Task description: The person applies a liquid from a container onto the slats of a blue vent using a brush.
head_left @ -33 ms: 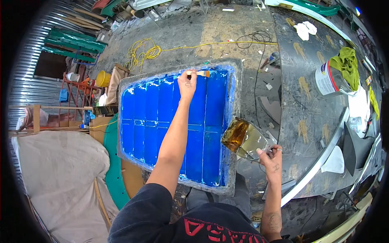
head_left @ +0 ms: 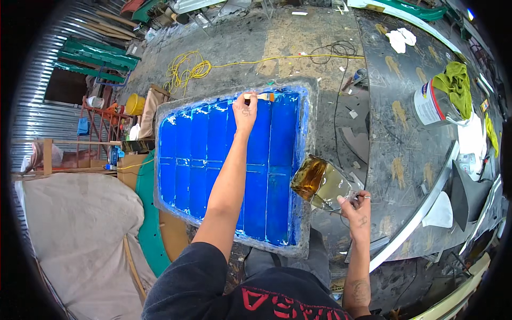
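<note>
A wide panel (head_left: 208, 138) with a glossy blue surface, ribbed lines and a rough grey rim lies in front of me. My left hand (head_left: 245, 111) is closed around the handle of a paintbrush (head_left: 265, 97), its bristles against the blue surface near the far edge. Beyond the panel's right edge, my right hand (head_left: 356, 213) grips a clear container (head_left: 338, 188) by its near side. The container is tilted, with amber liquid (head_left: 309, 178) gathered toward its left end. My right thumb presses on its rim.
On the dark table (head_left: 394, 176) at right stands a white bucket (head_left: 431, 104) with a green cloth (head_left: 453, 85) over it. A yellow cord (head_left: 194, 69) lies coiled on the floor past the panel. A beige cloth cover (head_left: 80, 224) is at left.
</note>
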Available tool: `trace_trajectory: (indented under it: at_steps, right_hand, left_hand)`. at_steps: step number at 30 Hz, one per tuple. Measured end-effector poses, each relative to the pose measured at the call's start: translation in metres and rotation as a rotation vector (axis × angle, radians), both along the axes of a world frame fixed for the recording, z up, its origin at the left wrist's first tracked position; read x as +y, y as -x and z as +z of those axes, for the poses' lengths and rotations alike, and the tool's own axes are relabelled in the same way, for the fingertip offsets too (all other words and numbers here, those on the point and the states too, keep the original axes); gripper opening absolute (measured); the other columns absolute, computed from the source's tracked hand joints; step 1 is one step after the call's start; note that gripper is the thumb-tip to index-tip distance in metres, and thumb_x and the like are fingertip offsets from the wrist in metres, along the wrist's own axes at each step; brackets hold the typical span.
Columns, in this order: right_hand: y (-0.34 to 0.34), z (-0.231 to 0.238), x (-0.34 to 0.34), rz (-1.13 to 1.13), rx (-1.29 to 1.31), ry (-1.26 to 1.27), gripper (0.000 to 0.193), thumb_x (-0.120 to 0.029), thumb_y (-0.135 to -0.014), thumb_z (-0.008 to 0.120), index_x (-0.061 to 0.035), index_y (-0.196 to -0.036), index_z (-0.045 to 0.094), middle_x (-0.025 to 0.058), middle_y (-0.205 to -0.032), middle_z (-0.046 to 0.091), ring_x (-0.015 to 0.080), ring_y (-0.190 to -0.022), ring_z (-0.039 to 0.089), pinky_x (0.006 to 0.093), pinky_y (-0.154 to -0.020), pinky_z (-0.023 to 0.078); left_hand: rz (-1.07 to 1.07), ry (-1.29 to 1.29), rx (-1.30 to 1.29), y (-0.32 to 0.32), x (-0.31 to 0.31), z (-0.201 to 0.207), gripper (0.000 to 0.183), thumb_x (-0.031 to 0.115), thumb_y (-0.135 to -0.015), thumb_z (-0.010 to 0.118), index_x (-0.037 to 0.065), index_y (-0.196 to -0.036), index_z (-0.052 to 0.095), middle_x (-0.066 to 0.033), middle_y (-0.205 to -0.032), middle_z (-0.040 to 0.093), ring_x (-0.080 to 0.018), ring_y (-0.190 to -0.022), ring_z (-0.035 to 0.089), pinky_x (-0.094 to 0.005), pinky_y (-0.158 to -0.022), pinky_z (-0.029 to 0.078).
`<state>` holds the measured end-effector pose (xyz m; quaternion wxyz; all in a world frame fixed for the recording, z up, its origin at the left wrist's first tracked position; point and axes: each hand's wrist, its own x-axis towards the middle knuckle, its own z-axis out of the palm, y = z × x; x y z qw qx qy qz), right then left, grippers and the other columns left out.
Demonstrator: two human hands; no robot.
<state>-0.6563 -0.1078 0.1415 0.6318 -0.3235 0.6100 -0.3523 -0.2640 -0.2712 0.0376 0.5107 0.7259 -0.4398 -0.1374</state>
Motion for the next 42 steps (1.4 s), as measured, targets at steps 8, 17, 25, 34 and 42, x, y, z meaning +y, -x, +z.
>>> trace_trajectory:
  at_steps: [8, 17, 25, 34, 42]
  right_hand:
    - [0.000, 0.000, 0.003, -0.003, -0.001, -0.003, 0.061, -0.014, -0.078, 0.082, 0.0038, -0.120, 0.041, 0.0153, -0.113, 0.057, 0.0181, -0.102, 0.057, 0.0306, -0.086, 0.049]
    - [-0.002, 0.007, 0.007, -0.023, 0.002, -0.041, 0.061, -0.017, -0.079, 0.081, 0.0022, -0.121, 0.040, 0.0135, -0.112, 0.058, 0.0170, -0.101, 0.057, 0.0295, -0.080, 0.051]
    - [-0.001, 0.010, 0.015, -0.052, 0.050, -0.029, 0.061, -0.020, -0.080, 0.080, 0.0000, -0.120, 0.039, 0.0114, -0.112, 0.057, 0.0161, -0.099, 0.057, 0.0286, -0.073, 0.051]
    - [-0.016, 0.019, 0.059, -0.209, 0.066, -0.011, 0.057, -0.020, -0.081, 0.079, -0.0024, -0.117, 0.040, 0.0088, -0.105, 0.058, 0.0126, -0.089, 0.057, 0.0257, -0.067, 0.049]
    - [-0.029, 0.017, 0.114, -0.274, 0.109, -0.049, 0.052, -0.027, -0.084, 0.075, -0.0046, -0.120, 0.044, 0.0080, -0.111, 0.061, 0.0150, -0.094, 0.060, 0.0310, -0.068, 0.054]
  left_hand:
    - [-0.009, 0.020, 0.034, -0.006, -0.003, 0.005, 0.019, 0.016, -0.094, 0.062, 0.000, -0.097, 0.073, -0.0044, -0.074, 0.070, -0.0079, -0.065, 0.059, -0.0251, -0.059, 0.046]
    - [-0.329, 0.239, -0.276, 0.034, -0.002, 0.014, 0.008, 0.008, -0.092, 0.064, 0.005, -0.096, 0.070, -0.0107, -0.087, 0.065, -0.0267, -0.078, 0.061, -0.0359, -0.070, 0.049]
    - [-0.856, -0.149, -0.679, 0.057, 0.099, 0.020, 0.029, 0.004, -0.087, 0.060, 0.006, -0.116, 0.065, -0.0110, -0.090, 0.057, -0.0331, -0.087, 0.056, -0.0415, -0.084, 0.046]
    - [-1.001, -0.249, -0.196, 0.020, 0.053, 0.026, 0.012, 0.000, -0.089, 0.061, 0.005, -0.090, 0.072, -0.0130, -0.090, 0.070, -0.0291, -0.085, 0.067, -0.0379, -0.077, 0.054]
    - [-0.784, 0.126, -0.660, 0.018, 0.011, 0.012, 0.013, 0.006, -0.090, 0.057, 0.002, -0.094, 0.069, -0.0145, -0.087, 0.062, -0.0347, -0.082, 0.059, -0.0428, -0.074, 0.049]
